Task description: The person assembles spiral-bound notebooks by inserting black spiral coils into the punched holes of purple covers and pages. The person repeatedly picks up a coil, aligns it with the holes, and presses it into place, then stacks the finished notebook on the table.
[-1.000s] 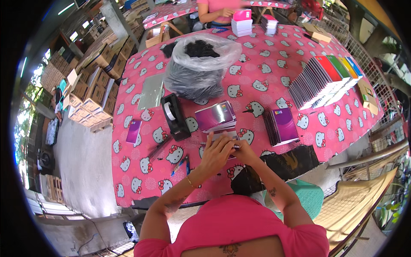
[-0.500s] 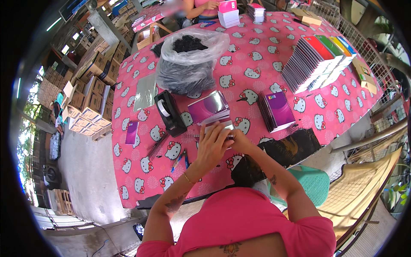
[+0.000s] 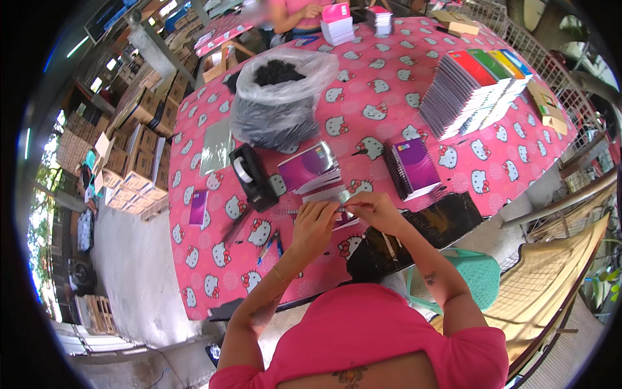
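A small purple notebook [image 3: 347,222] lies near the front of the table under my hands, with a spiral binding coil [image 3: 287,211] along its far edge. My left hand [image 3: 313,223] grips the notebook along that edge, fingers close together. At the coil's right end my right hand [image 3: 376,211] is pinched closed; its fingertips hide the exact grip. Just beyond my hands sits a stack of purple notebooks [image 3: 310,165]. To its left stands a black tape dispenser [image 3: 253,178]. A bound stack of purple spiral notebooks [image 3: 414,167] is off to the right.
A clear plastic bag [image 3: 278,97] full of dark coils stands beyond the dispenser. Tall stacks of colourful notebooks [image 3: 470,91] fill the far right. Pens [image 3: 269,248] and loose coils [image 3: 238,225] lie left of my hands. Across the table a person [image 3: 298,14] handles pink notebooks [image 3: 337,24].
My hands have drawn apart: the right has moved right to the coil's end, and the left has slid slightly down. More of the purple notebook shows between them. The view has shifted slightly.
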Demonstrator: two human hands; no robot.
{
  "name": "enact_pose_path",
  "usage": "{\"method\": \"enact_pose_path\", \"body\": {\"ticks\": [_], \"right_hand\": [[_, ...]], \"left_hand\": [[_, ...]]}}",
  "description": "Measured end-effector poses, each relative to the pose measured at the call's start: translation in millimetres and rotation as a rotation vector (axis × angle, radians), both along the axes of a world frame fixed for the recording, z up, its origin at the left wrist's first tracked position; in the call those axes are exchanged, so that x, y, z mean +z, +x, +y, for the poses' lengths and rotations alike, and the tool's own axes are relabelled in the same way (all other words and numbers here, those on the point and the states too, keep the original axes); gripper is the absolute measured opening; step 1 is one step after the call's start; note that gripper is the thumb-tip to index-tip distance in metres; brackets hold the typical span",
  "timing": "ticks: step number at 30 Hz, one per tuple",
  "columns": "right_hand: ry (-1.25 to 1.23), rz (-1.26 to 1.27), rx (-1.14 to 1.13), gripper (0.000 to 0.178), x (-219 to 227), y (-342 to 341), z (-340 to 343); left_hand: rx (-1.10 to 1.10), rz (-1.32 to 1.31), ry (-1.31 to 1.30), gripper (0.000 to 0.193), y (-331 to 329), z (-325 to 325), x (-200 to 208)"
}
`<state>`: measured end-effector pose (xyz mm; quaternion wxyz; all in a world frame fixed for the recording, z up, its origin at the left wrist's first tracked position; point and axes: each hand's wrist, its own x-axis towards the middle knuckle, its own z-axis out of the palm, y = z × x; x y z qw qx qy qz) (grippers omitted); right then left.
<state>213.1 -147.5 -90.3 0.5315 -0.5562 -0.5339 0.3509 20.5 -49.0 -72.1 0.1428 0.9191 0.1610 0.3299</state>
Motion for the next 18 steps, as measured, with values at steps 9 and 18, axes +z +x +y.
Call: {"method": "enact_pose_path", "body": {"ticks": [9, 18], "right_hand": [[0.172, -0.206, 0.078, 0.016, 12, -2, 13], [0.148, -0.373, -0.654, 0.046, 61, 33, -40]], "left_hand": [[0.018, 0.190, 0.025, 0.027, -6, -1, 23], [-0.128, 0.004, 0.063, 0.021, 72, 3, 91]]}}
